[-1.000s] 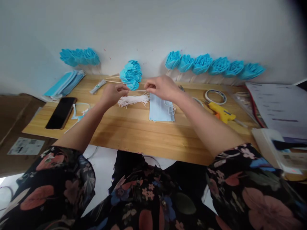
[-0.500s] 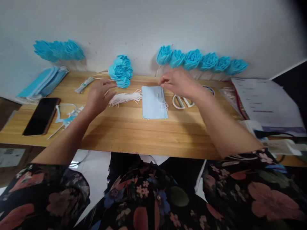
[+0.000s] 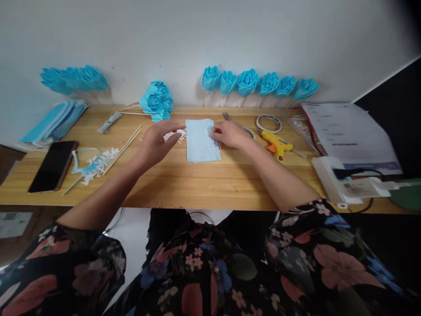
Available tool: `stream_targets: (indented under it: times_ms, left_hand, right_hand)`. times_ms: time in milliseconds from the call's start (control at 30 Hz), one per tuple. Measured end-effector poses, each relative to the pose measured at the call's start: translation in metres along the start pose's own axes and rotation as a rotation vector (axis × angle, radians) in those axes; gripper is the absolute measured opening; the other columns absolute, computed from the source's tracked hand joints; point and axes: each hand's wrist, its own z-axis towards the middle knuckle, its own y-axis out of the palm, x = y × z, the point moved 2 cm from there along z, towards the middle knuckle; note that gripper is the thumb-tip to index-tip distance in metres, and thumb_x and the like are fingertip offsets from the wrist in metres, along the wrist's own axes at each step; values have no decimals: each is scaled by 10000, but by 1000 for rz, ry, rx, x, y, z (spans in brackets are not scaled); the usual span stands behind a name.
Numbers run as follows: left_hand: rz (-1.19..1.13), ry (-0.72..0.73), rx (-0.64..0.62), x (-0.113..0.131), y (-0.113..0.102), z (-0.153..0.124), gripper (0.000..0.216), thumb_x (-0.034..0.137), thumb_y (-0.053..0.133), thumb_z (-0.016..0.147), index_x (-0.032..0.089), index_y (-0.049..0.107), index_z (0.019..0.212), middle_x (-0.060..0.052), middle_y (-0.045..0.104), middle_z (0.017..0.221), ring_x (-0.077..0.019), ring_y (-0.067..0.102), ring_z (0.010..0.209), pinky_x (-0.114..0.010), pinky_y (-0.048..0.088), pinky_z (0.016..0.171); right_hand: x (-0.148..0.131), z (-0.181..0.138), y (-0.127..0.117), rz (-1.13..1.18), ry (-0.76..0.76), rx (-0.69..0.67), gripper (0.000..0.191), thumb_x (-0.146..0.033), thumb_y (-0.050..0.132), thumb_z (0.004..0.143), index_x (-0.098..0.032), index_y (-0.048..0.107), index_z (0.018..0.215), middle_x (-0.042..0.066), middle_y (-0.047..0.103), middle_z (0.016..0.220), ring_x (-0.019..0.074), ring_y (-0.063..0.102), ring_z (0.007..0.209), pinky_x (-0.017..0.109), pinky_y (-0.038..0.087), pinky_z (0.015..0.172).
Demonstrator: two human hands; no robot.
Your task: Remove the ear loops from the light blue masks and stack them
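A stack of pale blue fabric rectangles (image 3: 200,147), which look like face-mask layers, lies flat mid-table. My right hand (image 3: 228,134) is over its right edge, fingertips pinched at a thin white string (image 3: 217,145) that curls on the top sheet. My left hand (image 3: 156,145) hovers just left of the stack, thumb and forefinger apart with nothing between them. Behind those fingers, partly hidden, is a bundle of white strings (image 3: 174,136). Scissors, mostly covered by my right hand, show only a bit of handle (image 3: 250,132).
Blue fabric flowers (image 3: 248,83) on sticks lean along the wall, more (image 3: 156,101) at centre-left. To the right are a tape roll (image 3: 269,123), a yellow glue gun (image 3: 278,144) and a power strip (image 3: 348,184). Leftward lie a phone (image 3: 52,166), scraps (image 3: 95,164), sticks (image 3: 123,149) and folded masks (image 3: 54,123).
My right hand has come down and inward onto the stack's right edge, at the string. My left hand has moved right, towards the stack. The view has shifted slightly, uncovering the glue gun.
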Motion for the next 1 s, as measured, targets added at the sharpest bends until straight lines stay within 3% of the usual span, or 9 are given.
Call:
stream_targets:
  times_ms: [133,233,333,433,500,600,767,1000]
  left_hand:
    - [-325,-160,-87,7,25,11,528,265,627,927,248,601,1454,-92,739,1260,-150,725,802,-343,613,775]
    - [-539,-200,-189,19,40,23,709,304,701,896,270,465,1564,-114,731,1270,-124,713,702,-301,592,666]
    - [-655,-237,-285,29,46,32,616,389,735,890,214,569,1457,-99,773,1082,-132,707,668,-284,570,629]
    - [-661,-323,-230,27,39,36,361,407,717,902,151,729,1157,-68,757,867,-119,653,602,-265,534,592]
    - [-603,-356,-137,19,25,35,260,387,712,900,144,756,982,-51,726,781,-103,603,566,-252,506,575]
    - [-432,-350,-19,5,-4,31,225,384,723,877,162,754,871,-32,696,714,-103,556,561,-248,475,571]
    - [-8,-309,103,-30,-43,20,205,393,714,838,198,774,859,-25,717,725,-161,590,665,-278,463,622]
    - [427,-230,32,-79,-41,1,226,352,603,885,235,795,858,-65,781,872,-223,647,799,-339,479,736]
  right_hand:
    - [-14,-9,-15,270,-81,59,157,-277,628,925,-210,684,795,16,706,786,165,607,735,316,435,678]
    - [-31,-14,-32,391,-130,87,189,-337,625,934,-213,677,802,0,672,755,158,584,735,314,429,672]
    - [-47,-14,-46,397,-156,137,178,-339,612,936,-221,690,827,11,684,785,178,605,794,330,455,721]
    - [-52,-11,-58,364,-125,238,180,-348,587,950,-232,696,866,34,721,877,205,627,872,345,481,768]
    - [-48,-8,-63,353,-97,303,201,-366,555,973,-238,691,897,47,738,945,214,633,913,345,491,783]
    - [-40,0,-58,362,-85,326,236,-389,512,995,-245,684,920,59,747,984,218,641,934,343,494,776]
    - [-37,26,-19,414,-163,231,191,-318,531,944,-216,685,895,52,748,950,203,651,869,321,472,728]
    - [-62,52,32,255,-149,98,189,-237,554,913,-191,737,906,61,787,979,193,649,847,300,383,693]
